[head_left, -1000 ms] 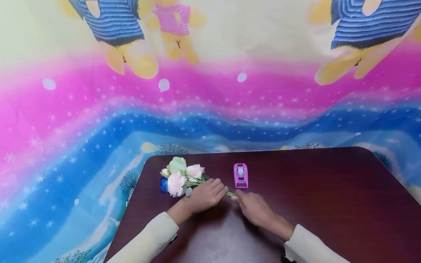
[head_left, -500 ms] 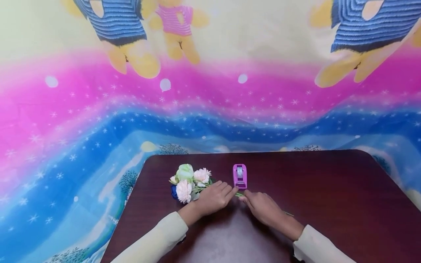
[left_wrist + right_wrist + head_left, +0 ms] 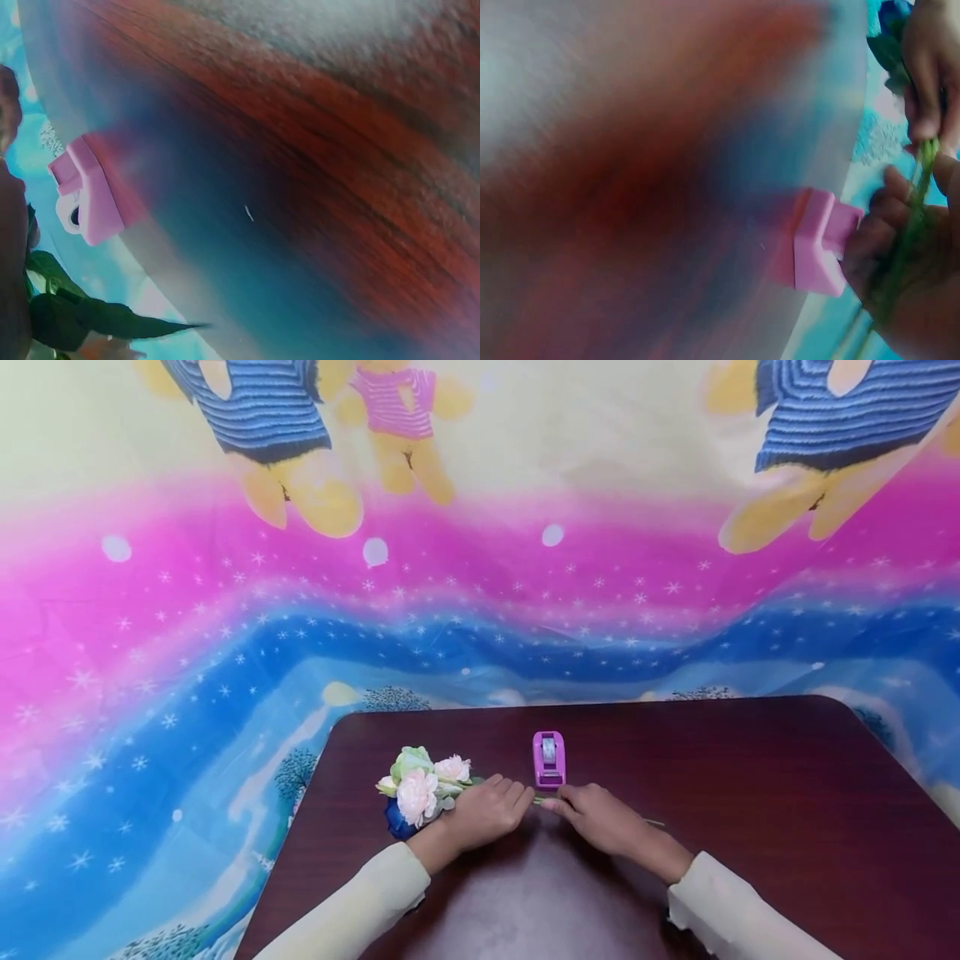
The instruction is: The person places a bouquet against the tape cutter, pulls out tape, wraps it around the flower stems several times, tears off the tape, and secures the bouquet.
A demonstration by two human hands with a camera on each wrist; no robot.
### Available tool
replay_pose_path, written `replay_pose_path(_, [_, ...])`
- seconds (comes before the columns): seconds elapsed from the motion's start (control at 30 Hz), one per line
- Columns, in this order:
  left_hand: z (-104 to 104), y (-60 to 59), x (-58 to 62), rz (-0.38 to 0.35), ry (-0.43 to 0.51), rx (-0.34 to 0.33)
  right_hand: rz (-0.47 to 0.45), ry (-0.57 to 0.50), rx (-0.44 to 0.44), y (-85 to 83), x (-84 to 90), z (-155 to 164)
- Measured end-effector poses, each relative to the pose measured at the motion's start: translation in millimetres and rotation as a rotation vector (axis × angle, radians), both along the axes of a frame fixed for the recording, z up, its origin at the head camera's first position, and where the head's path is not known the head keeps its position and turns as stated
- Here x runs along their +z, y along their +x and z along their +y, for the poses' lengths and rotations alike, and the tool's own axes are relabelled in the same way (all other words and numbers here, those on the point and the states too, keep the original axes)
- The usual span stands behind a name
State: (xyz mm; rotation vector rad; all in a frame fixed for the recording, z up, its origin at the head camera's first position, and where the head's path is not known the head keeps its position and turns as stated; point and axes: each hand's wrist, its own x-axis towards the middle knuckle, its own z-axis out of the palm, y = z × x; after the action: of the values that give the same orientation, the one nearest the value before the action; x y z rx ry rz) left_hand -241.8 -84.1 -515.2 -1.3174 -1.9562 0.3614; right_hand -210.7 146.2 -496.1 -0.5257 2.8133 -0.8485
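A bouquet of flowers (image 3: 417, 795), with pale pink, light green and dark blue heads, lies sideways over the left part of the table. My left hand (image 3: 491, 812) grips its stems just below the heads. Farther down, my right hand (image 3: 602, 821) holds the green stems (image 3: 922, 176), which cross its palm in the right wrist view; a thin stem end (image 3: 655, 822) sticks out past that wrist. Dark green leaves (image 3: 124, 321) poke out beside the left hand in the left wrist view. Just beyond the hands stands a pink tape dispenser (image 3: 550, 760) with a roll in it.
The dark reddish-brown table (image 3: 750, 810) has rounded far corners and a glossy top. Behind it hangs a backdrop cloth (image 3: 480, 568) printed with bears and snowflakes, reaching down past the table's left and far edges.
Both hands have shifted right over the second, then nearly stopped. The flower heads moved right, then slightly back left, and the blue flower dropped lower. A stem end now shows beyond the right wrist.
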Motion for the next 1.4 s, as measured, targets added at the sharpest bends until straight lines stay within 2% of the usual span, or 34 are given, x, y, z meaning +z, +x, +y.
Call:
replay_pose_path(0.1, [2, 0.4, 0.2, -0.023, -0.008, 0.049, -0.051, -0.046, -0.032, -9.6, 3.1, 5])
replay_pose_path(0.27, [6, -2.2, -1.8, -0.138, -0.051, 0.137, -0.044, -0.023, -0.204, -31.2, 3.9, 4])
replay_pose_path(0.37, [11, -5.1, -5.0, -0.299, -0.046, 0.178, -0.103, -0.085, -0.286, -42.7, 2.2, 2])
replay_pose_path(0.5, [20, -10.2, -9.7, -0.522, 0.020, 0.223, -0.241, -0.245, -0.371, -50.4, -0.3, -4])
replay_pose_path(0.6, [27, -14.6, -9.7, -0.611, 0.064, 0.258, -0.333, -0.359, -0.446, -53.5, -0.2, -9])
replay_pose_path(0.73, [34, -20.0, -8.1, -0.666, 0.092, 0.290, -0.443, -0.465, -0.547, -57.3, 1.5, -13])
replay_pose_path(0.87, [36, -23.3, -12.0, -0.671, 0.107, 0.309, -0.480, -0.491, -0.595, -58.8, 1.8, -17])
replay_pose_path(1.07, [36, -26.0, -18.4, -0.705, 0.129, 0.321, -0.484, -0.458, -0.594, -56.0, 0.0, -22])
replay_pose_path(1.4, [37, -33.7, -15.3, -0.810, 0.181, 0.313, -0.473, -0.438, -0.574, -58.7, 5.9, -23])
